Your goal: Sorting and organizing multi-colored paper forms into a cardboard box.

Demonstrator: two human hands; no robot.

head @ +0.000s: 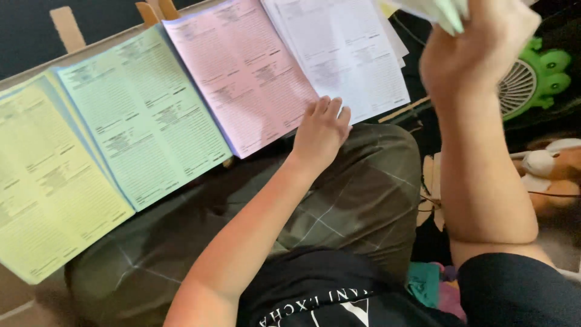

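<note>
overhead, four stacks of printed sheets lie side by side in a slanting row on a brown board (91, 51), which carries them over the person's lap. largest at the near left is the yellow stack (42, 194), then the green stack (142, 115), the pink stack (242, 72) and the white stack (345, 51) at the far right, each overlapping or touching the next. below the board, plaid trousers (357, 200) fill the middle of the view, with dark floor beyond.

the left hand (321, 133) rests at the near edge of the row where pink meets white, its fingers (330, 108) loosely together and lying flat on the paper, gripping nothing. the right hand (472, 42) is raised high at the top right, fingers closed around a bundle of pale sheets (439, 11), blurred.

to the right sit a green frog-shaped fan (532, 79) and, nearer, a plush toy (554, 166), both partly hidden by the raised forearm.
</note>
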